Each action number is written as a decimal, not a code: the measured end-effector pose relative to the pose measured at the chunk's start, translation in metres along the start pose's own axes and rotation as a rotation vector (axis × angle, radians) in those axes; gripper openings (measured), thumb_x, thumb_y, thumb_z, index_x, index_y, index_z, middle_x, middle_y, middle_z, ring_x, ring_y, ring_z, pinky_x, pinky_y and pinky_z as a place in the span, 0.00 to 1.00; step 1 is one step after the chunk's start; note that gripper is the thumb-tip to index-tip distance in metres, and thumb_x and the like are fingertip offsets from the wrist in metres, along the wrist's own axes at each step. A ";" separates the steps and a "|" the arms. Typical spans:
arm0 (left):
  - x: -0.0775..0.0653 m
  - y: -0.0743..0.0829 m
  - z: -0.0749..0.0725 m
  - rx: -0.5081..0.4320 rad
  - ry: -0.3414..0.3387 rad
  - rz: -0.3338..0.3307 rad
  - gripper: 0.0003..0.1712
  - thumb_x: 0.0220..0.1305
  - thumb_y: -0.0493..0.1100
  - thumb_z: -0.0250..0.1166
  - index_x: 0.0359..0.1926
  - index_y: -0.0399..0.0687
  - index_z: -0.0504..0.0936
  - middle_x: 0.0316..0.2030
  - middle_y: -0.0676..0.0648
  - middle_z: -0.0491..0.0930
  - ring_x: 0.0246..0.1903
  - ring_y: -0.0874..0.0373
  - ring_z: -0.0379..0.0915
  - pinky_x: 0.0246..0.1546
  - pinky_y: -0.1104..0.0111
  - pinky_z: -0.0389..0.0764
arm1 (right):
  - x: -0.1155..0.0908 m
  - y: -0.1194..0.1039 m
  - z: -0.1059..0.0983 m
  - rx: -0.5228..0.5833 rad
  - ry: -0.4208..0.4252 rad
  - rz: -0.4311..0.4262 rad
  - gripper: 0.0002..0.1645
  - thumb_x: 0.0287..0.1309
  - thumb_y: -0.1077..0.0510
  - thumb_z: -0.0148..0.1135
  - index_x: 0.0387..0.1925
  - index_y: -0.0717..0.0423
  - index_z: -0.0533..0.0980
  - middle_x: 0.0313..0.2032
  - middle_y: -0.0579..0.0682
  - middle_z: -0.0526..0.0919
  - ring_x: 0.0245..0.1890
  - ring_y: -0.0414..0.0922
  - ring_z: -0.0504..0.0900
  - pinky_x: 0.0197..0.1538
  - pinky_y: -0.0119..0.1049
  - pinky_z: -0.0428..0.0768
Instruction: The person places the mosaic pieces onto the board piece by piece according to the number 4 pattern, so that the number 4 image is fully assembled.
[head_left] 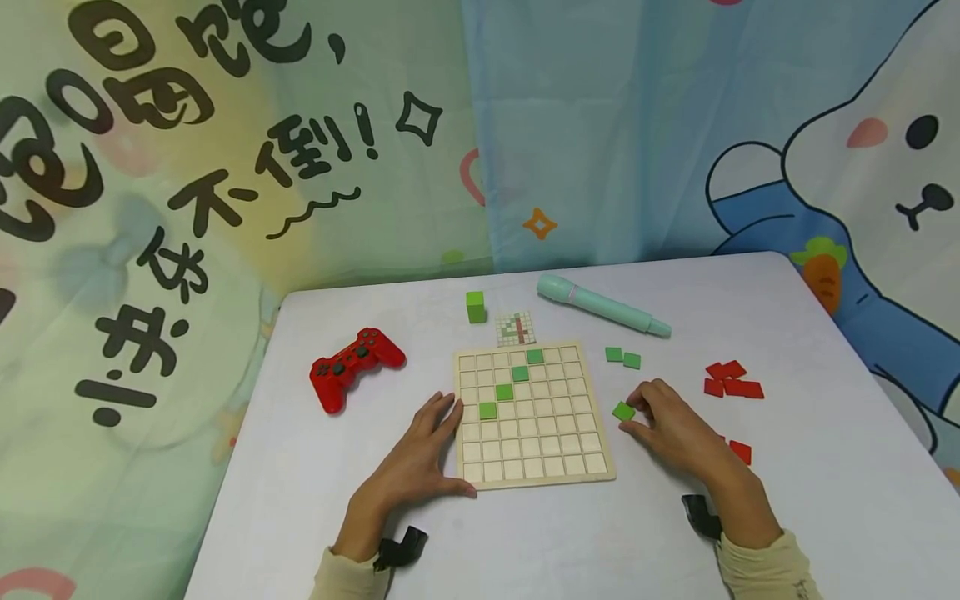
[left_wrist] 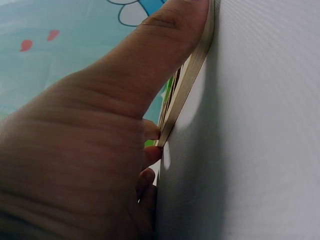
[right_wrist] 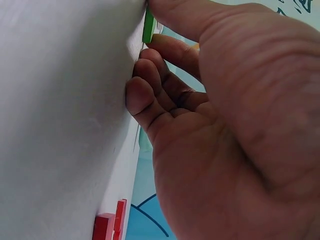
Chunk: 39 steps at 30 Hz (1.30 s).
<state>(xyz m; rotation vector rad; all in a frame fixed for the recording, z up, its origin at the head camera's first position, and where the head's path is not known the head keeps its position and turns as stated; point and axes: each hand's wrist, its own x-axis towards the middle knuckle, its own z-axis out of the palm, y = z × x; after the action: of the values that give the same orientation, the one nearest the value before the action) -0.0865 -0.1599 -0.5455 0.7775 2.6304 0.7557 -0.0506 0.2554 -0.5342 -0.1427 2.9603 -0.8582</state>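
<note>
A wooden grid board lies on the table with several green tiles set in a diagonal, one of them a tile near its middle-left. My left hand rests against the board's left side, fingers along the edge and thumb at the near left corner. To the right of the board, my right hand pinches a green square tile between thumb and index finger, at the table surface. In the right wrist view that tile shows edge-on at the fingertips, and the other fingers curl loosely.
Two green tiles lie beyond my right hand. Red tiles lie farther right, with another red tile partly beside my wrist. A small pattern card, green block, teal pen and red game controller surround the board.
</note>
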 end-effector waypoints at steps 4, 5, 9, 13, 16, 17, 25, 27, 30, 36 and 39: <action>0.000 0.000 0.000 0.007 0.004 0.006 0.78 0.43 0.66 0.87 0.86 0.52 0.51 0.86 0.48 0.48 0.88 0.47 0.36 0.83 0.49 0.63 | 0.001 0.000 -0.001 0.000 -0.008 0.007 0.21 0.61 0.56 0.78 0.50 0.58 0.77 0.42 0.50 0.78 0.44 0.45 0.76 0.44 0.35 0.82; 0.000 0.000 -0.001 0.007 0.004 0.006 0.78 0.43 0.66 0.87 0.86 0.52 0.51 0.86 0.48 0.48 0.88 0.48 0.36 0.83 0.49 0.63 | 0.001 0.000 -0.001 0.000 -0.011 0.011 0.21 0.61 0.56 0.78 0.50 0.58 0.77 0.42 0.50 0.78 0.44 0.45 0.76 0.45 0.36 0.82; 0.000 0.000 -0.002 0.002 0.006 0.005 0.78 0.43 0.66 0.87 0.86 0.52 0.51 0.86 0.47 0.48 0.88 0.47 0.36 0.83 0.49 0.63 | 0.003 -0.001 -0.002 0.006 -0.029 0.027 0.22 0.61 0.55 0.78 0.51 0.57 0.77 0.44 0.51 0.78 0.45 0.46 0.76 0.47 0.39 0.84; 0.000 0.001 -0.003 0.000 0.008 -0.004 0.77 0.43 0.66 0.87 0.86 0.52 0.51 0.86 0.48 0.48 0.88 0.48 0.35 0.83 0.49 0.62 | 0.007 -0.002 -0.007 0.032 -0.072 0.053 0.24 0.63 0.52 0.77 0.53 0.57 0.77 0.46 0.51 0.80 0.46 0.47 0.78 0.49 0.43 0.85; 0.000 0.001 -0.002 -0.006 0.002 -0.011 0.77 0.43 0.66 0.87 0.86 0.52 0.51 0.86 0.48 0.48 0.88 0.48 0.35 0.83 0.49 0.62 | 0.012 0.000 -0.014 0.057 -0.087 0.074 0.23 0.67 0.52 0.74 0.56 0.57 0.77 0.46 0.52 0.82 0.46 0.47 0.79 0.50 0.44 0.85; 0.000 0.001 -0.002 -0.008 0.000 -0.013 0.77 0.43 0.66 0.87 0.86 0.52 0.52 0.86 0.48 0.48 0.88 0.48 0.35 0.83 0.49 0.62 | 0.014 0.001 -0.016 0.067 -0.078 0.078 0.22 0.68 0.53 0.73 0.57 0.58 0.77 0.46 0.53 0.82 0.46 0.48 0.79 0.51 0.45 0.85; -0.001 0.000 0.000 -0.007 0.000 -0.014 0.77 0.43 0.65 0.87 0.86 0.52 0.52 0.86 0.48 0.48 0.88 0.48 0.36 0.83 0.49 0.62 | 0.035 0.016 -0.022 0.153 0.098 0.165 0.24 0.75 0.60 0.64 0.68 0.59 0.73 0.58 0.61 0.80 0.53 0.59 0.82 0.60 0.60 0.86; -0.001 0.000 0.001 -0.008 -0.001 -0.011 0.77 0.43 0.65 0.87 0.86 0.52 0.52 0.86 0.48 0.48 0.88 0.47 0.36 0.83 0.49 0.62 | 0.038 0.020 -0.021 0.165 0.117 0.185 0.26 0.75 0.59 0.63 0.70 0.58 0.72 0.61 0.62 0.78 0.55 0.59 0.82 0.61 0.61 0.85; -0.001 0.000 0.001 -0.011 -0.001 -0.005 0.77 0.43 0.66 0.87 0.86 0.51 0.52 0.86 0.47 0.48 0.88 0.47 0.36 0.83 0.48 0.61 | 0.042 0.027 -0.019 0.158 0.123 0.207 0.30 0.75 0.58 0.64 0.73 0.59 0.71 0.64 0.64 0.75 0.54 0.58 0.80 0.61 0.60 0.85; 0.000 0.000 0.001 -0.001 0.001 0.009 0.77 0.44 0.67 0.86 0.86 0.51 0.51 0.86 0.47 0.48 0.88 0.47 0.36 0.83 0.49 0.62 | 0.045 0.034 -0.017 0.127 0.099 0.231 0.32 0.73 0.56 0.67 0.72 0.62 0.71 0.61 0.64 0.74 0.49 0.54 0.77 0.55 0.49 0.84; 0.000 -0.001 0.001 0.010 0.006 0.011 0.77 0.44 0.67 0.86 0.86 0.52 0.51 0.86 0.48 0.48 0.88 0.47 0.36 0.82 0.49 0.63 | 0.048 0.034 -0.016 0.113 0.107 0.221 0.29 0.73 0.56 0.66 0.69 0.63 0.73 0.59 0.63 0.73 0.48 0.54 0.76 0.51 0.44 0.82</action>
<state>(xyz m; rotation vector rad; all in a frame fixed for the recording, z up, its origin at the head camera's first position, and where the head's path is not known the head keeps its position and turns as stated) -0.0867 -0.1598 -0.5465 0.7946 2.6394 0.7492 -0.1024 0.2874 -0.5397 0.2380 2.9387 -1.0277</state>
